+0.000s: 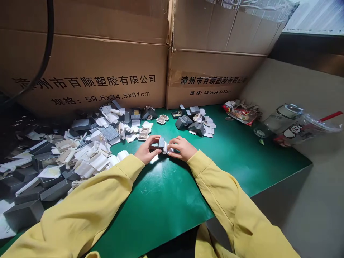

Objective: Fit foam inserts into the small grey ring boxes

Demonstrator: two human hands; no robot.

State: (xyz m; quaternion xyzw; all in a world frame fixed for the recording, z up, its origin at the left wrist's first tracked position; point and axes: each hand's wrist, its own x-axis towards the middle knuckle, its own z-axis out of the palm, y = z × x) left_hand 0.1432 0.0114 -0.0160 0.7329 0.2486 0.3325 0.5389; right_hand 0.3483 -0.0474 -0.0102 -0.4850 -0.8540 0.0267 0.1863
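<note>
Near the middle of the green table (pixel 172 190), my left hand (pixel 146 150) is closed around a small dark grey box (pixel 161 143). Close on its right, my right hand (pixel 182 148) has its fingers bent round a small crumpled white paper (pixel 168 147), which lies against the box's right side. Whether the paper is still joined to the box, I cannot tell. Just beyond my left hand lies a beige insert piece (pixel 143 133). A group of dark grey boxes with white papers (pixel 209 129) sits past my right hand.
A large heap of dark boxes and white inserts (pixel 91 157) covers the left side. Two big cardboard cartons (pixel 107 61) stand along the back. On the right are a red snack packet (pixel 239 114), a clear jar (pixel 279 120) and a plastic cup with a red straw (pixel 309 129).
</note>
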